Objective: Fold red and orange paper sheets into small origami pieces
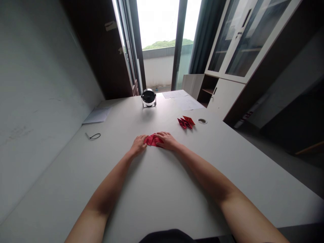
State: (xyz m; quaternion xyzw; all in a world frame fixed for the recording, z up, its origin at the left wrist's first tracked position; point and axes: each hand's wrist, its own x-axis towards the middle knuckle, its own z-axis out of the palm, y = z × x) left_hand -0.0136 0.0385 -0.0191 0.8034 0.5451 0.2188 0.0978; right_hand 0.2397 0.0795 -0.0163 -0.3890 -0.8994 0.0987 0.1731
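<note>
A piece of folded red paper (152, 140) lies on the white table in front of me, with crease lines on its face. My left hand (138, 144) grips its left end, fingers bent at the edge. Over the right end, my right hand (167, 140) has its fingers laid across the paper and closed on it, hiding that part. To the right and farther back sit several folded red paper shapes (186, 122), set close together and apart from both hands.
A round silver-framed device (149, 98) stands at the table's back. White sheets (188, 102) lie at the back right, near a cable hole (202, 121). On the left are a black cable loop (95, 136) and a pale paper stack (97, 115) by the wall.
</note>
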